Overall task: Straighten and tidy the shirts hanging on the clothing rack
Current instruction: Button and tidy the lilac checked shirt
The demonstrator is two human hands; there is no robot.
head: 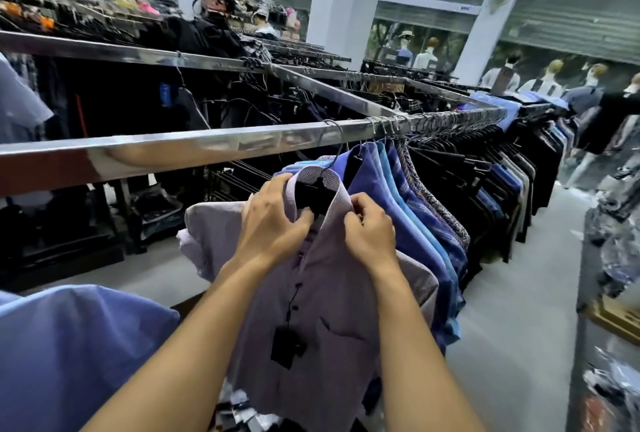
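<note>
at the near left hangs a blue shirt (69,345). just past it, the lilac shirt (329,310) hangs on a black hanger (313,194) from the steel rail (173,151). the left hand (270,220) grips the left side of its collar, and the right hand (370,230) pinches the right side with curled fingers (362,203). farther right, blue shirts (408,206), then dark ones, crowd the rail.

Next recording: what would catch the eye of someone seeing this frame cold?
Dead centre, the left hand and right hand grip the collar of a lilac shirt on a black hanger, with a black tag dangling from its placket. Above runs the chrome rail, with blue shirts packed tightly to the right and dark garments beyond them.
</note>
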